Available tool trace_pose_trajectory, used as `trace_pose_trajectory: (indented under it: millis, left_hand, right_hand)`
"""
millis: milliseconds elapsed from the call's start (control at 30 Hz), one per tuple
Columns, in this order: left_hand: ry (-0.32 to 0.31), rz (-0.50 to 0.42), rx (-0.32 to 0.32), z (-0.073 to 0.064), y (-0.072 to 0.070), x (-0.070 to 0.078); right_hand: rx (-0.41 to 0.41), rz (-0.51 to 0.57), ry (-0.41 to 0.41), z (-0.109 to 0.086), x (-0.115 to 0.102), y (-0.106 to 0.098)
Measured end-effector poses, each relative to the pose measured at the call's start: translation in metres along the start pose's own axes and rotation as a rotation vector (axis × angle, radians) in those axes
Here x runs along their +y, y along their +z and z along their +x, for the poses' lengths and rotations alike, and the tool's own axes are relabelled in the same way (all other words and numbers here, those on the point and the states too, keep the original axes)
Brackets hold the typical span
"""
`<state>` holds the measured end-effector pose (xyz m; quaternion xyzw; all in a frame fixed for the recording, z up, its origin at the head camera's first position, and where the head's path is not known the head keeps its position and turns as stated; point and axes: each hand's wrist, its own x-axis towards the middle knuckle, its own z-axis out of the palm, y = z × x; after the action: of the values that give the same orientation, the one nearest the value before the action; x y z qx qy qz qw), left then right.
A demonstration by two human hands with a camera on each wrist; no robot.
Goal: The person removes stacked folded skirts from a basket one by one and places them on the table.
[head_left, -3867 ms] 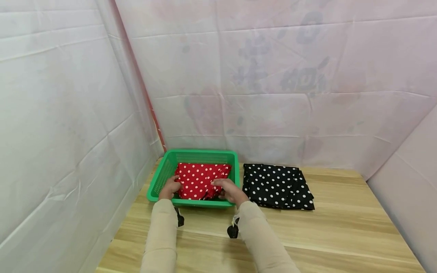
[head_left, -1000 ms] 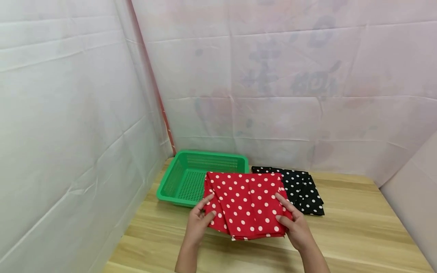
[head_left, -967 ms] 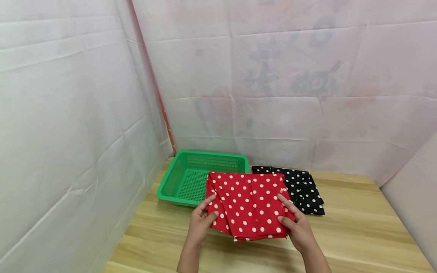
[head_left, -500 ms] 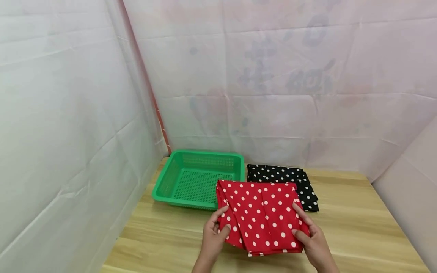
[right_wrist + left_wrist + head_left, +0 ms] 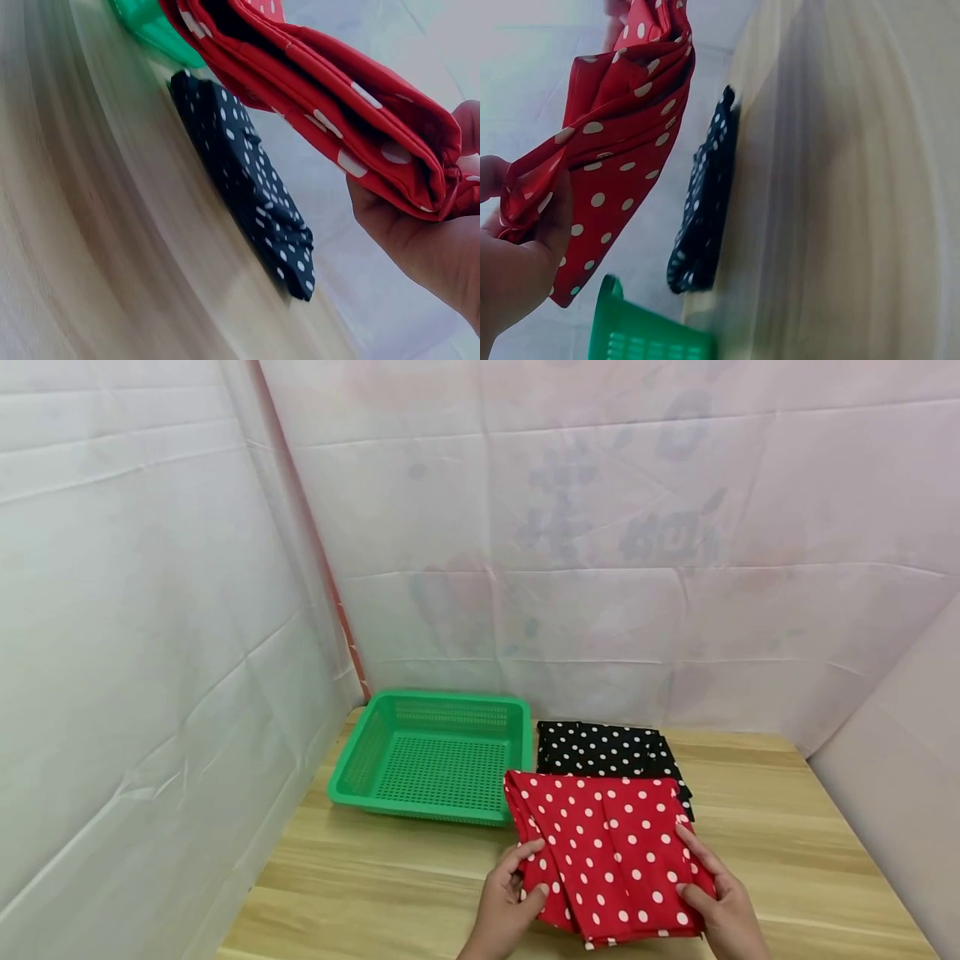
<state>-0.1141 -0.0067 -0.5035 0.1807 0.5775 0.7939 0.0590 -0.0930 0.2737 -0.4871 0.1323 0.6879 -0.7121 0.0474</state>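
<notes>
A folded red cloth with white polka dots (image 5: 615, 852) is held up off the table between both hands. My left hand (image 5: 506, 893) grips its left edge, thumb on top and fingers behind. On the opposite edge my right hand (image 5: 716, 893) pinches the cloth the same way. In the right wrist view the red cloth (image 5: 330, 105) shows several stacked layers at its side. Behind it, partly covered in the head view, a folded black polka-dot cloth (image 5: 600, 747) lies flat on the table. The green plastic basket (image 5: 431, 814) to the left holds nothing.
The wooden table (image 5: 360, 885) runs up to white fabric walls (image 5: 570, 627) at the back and on both sides. The basket stands in the back left corner, close to the left wall.
Earlier the red cloth lay inside the basket with both hands at it. It was lifted out toward the front, and over the last second both hands moved it right and nearer.
</notes>
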Motion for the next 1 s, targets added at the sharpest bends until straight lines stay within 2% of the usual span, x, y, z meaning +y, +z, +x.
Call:
trace_pose_trajectory:
  millis: [167, 233, 333, 433, 567, 700, 867, 1000]
  left_hand:
    - [-0.101, -0.022, 0.002, -0.001, 0.01, -0.007]
    - [-0.123, -0.022, -0.011, -0.001, 0.014, -0.01]
    - [-0.161, -0.01, -0.04, -0.002, 0.019, -0.016]
    - [-0.225, 0.006, -0.052, -0.002, 0.022, -0.02]
    - [-0.343, 0.016, -0.013, -0.001, 0.022, -0.028]
    - [-0.444, 0.038, 0.02, 0.002, 0.019, -0.042]
    - [-0.479, 0.154, 0.007, 0.005, 0.012, -0.06]
    - [-0.469, 0.233, 0.01, 0.008, 0.007, -0.07]
  right_hand:
    - [0.023, -0.052, 0.058, -0.003, 0.004, -0.015]
    - [0.033, -0.086, 0.09, -0.005, 0.005, -0.022]
    - [0.058, -0.082, 0.142, -0.01, 0.008, -0.032]
    - [0.076, -0.06, 0.178, -0.013, 0.013, -0.04]
    - [0.082, -0.046, 0.212, -0.01, 0.022, -0.044]
    - [0.102, -0.071, 0.245, -0.003, 0.035, -0.045]
    - [0.188, -0.051, 0.289, 0.011, 0.049, -0.046]
    - [0.243, -0.119, 0.3, 0.024, 0.058, -0.05]
